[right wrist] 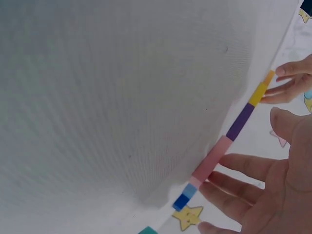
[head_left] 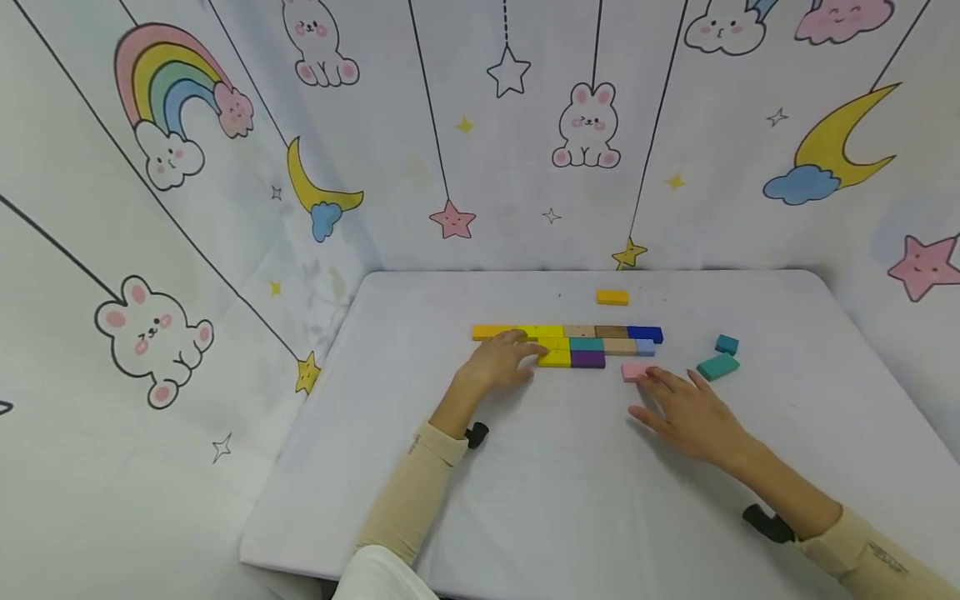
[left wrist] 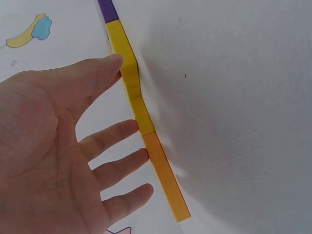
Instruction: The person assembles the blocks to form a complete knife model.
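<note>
Flat coloured blocks lie in three rows on the white table. My left hand [head_left: 495,362] rests at the left end of these rows, its fingers extended over the yellow block [head_left: 554,359]. In the left wrist view its fingertips touch or nearly touch the yellow and orange blocks [left wrist: 168,180]. A purple block [head_left: 588,359] adjoins the yellow one in the nearest row. Right of it, with a gap between, is a pink block [head_left: 634,372]. My right hand [head_left: 693,417] touches the pink block with its outstretched fingertips, the thumb held apart from it.
Beyond the rows lies a lone orange-yellow block [head_left: 612,297]. To the right are a teal block [head_left: 717,367] and a smaller blue-teal block [head_left: 727,344]. A dark blue block [head_left: 646,334] ends the far row. Cartoon-printed cloth stands behind the table [head_left: 555,500].
</note>
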A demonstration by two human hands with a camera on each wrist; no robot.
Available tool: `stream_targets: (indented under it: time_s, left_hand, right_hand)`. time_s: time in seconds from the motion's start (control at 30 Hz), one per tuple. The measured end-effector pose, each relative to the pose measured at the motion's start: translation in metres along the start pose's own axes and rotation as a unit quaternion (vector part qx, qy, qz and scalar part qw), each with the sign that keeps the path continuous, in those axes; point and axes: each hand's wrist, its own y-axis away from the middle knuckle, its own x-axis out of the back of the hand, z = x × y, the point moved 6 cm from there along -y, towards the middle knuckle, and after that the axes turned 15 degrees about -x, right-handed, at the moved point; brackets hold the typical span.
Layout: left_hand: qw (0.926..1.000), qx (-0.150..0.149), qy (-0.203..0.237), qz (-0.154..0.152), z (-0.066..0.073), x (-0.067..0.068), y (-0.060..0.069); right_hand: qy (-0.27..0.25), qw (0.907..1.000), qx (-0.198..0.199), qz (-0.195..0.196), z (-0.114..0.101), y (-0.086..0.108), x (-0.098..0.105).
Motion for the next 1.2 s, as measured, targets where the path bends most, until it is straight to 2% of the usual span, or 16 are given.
stream_targets:
  time_s: [0.9,1.2]
  left_hand:
    - [1.0000,0.008,0.004,-0.002,0.002,0.001,0.001]
    - [1.0000,0.009,0.002,-0.003,0.001,0.001,0.001]
  right_hand:
    - [-0.002,0.9999,-0.007,-0.009,-0.006,-0.016,-0.007]
    - [-0.001,1.0000,0.001,-0.003,-0.013,-0.021,-0.003]
